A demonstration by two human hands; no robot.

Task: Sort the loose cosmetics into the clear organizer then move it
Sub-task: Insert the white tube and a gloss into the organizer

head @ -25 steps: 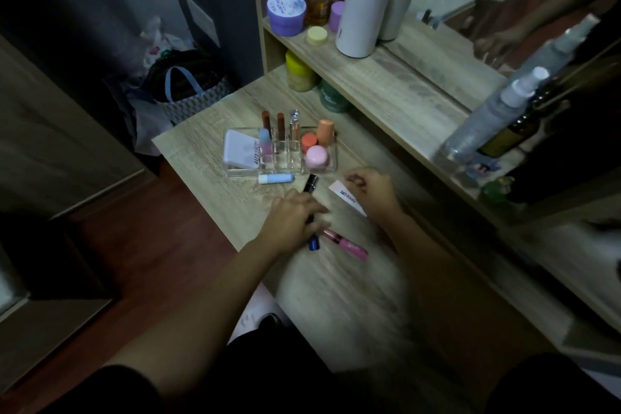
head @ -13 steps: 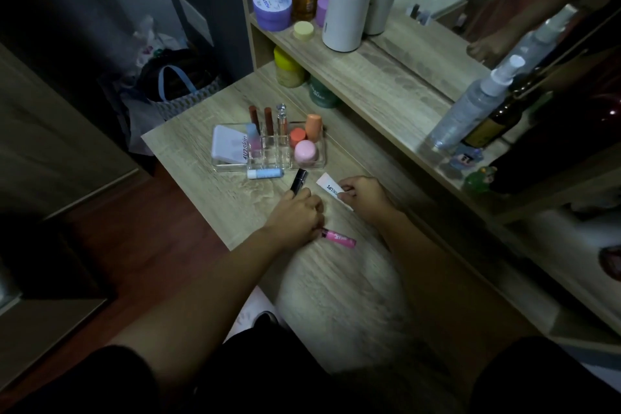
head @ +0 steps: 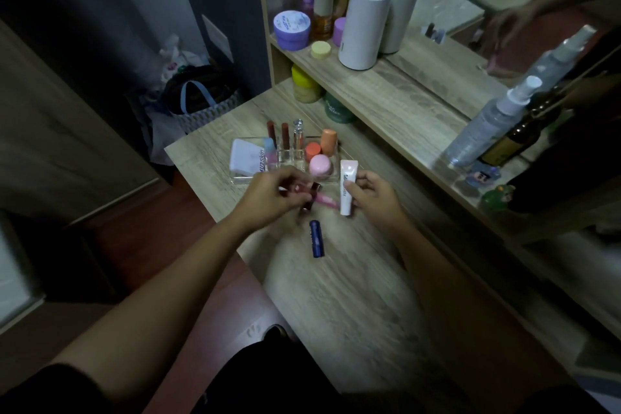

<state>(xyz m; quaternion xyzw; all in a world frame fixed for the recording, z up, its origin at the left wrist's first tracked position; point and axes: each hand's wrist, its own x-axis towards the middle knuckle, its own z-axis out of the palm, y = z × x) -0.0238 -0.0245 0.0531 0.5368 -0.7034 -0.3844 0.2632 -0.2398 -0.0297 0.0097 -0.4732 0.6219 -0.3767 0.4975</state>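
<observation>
Pink gloss tube (head: 90, 199) sits pinched in your left hand (head: 268, 198), fingers closed on it along with a dark stick that is too blurred to name. Your right hand (head: 371, 193) clamps a white tube (head: 346, 190) upright, just right of the left hand. Both hover at the near edge of the clear organizer (head: 285, 178), which rests on the wooden table (head: 353, 296). 1 blue stick (head: 317, 239) lies loose on the table, just near of your hands.
</observation>
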